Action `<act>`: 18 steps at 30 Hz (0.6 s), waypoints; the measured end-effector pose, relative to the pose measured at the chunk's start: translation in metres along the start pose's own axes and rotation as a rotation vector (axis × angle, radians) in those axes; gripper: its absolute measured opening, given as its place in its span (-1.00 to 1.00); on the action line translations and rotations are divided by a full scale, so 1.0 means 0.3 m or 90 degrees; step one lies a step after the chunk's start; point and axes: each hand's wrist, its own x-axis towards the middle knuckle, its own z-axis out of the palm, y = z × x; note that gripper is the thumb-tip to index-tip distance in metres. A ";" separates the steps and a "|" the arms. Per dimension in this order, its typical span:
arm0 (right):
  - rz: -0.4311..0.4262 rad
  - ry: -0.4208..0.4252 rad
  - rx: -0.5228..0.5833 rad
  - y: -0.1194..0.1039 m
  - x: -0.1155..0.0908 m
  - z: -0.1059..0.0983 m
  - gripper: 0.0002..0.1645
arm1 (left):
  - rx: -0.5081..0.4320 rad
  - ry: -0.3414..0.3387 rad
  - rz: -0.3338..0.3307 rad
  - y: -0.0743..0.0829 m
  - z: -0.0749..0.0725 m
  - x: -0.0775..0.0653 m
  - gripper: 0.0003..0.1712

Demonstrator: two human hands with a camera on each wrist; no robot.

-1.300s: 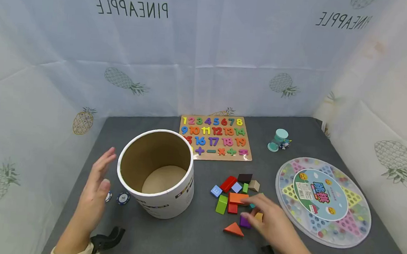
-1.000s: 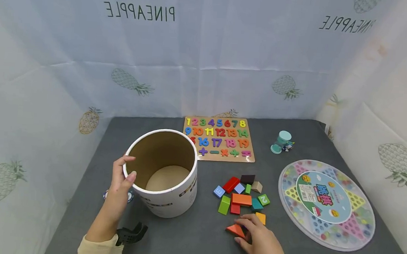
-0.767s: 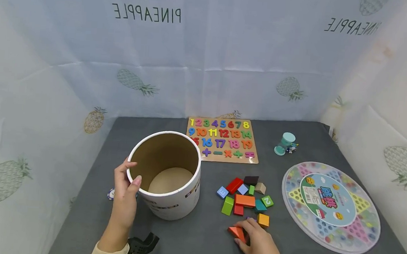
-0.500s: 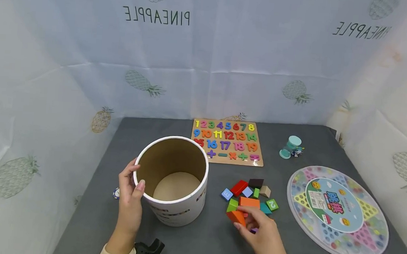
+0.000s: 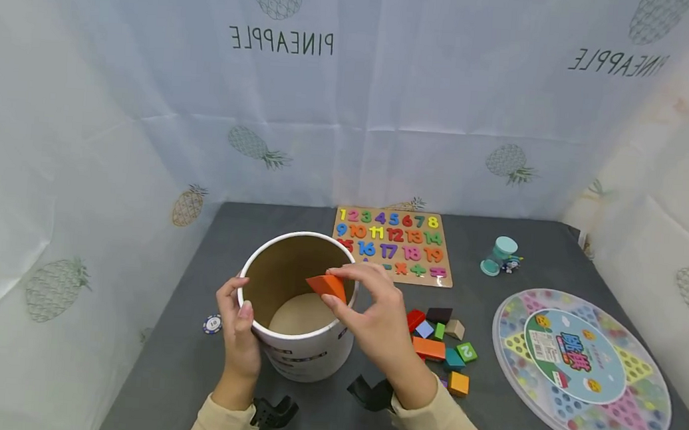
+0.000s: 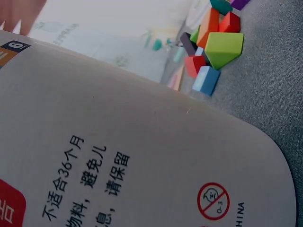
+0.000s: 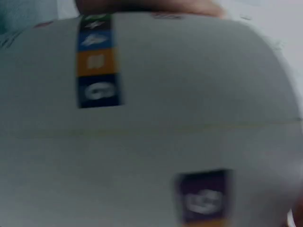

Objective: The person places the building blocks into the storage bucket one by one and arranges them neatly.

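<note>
A round white tub (image 5: 310, 356) with a brown inside stands on the dark table in the head view. My left hand (image 5: 241, 341) grips its left rim, fingers over the edge and thumb at the near side. My right hand (image 5: 376, 314) pinches an orange triangular block (image 5: 329, 286) between thumb and fingers, over the tub's opening near the right rim. The tub's printed wall (image 6: 142, 137) fills most of the left wrist view. In the right wrist view the blurred wall (image 7: 189, 85) hides the block.
Several coloured blocks (image 5: 429, 349) lie right of the tub. Behind stands a number board (image 5: 390, 245); farther right are a teal sand timer (image 5: 500, 252), a small figurine (image 5: 512, 264) and a round board game (image 5: 582, 371). A poker chip (image 5: 213, 324) lies left of the tub.
My left hand has reached the tub and taken its rim. My right hand has picked the orange triangular block off the table and carried it left and up over the tub.
</note>
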 end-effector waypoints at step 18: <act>-0.064 0.046 -0.032 0.099 -0.125 -0.127 -0.53 | 0.010 -0.003 0.023 -0.006 -0.001 0.000 -0.47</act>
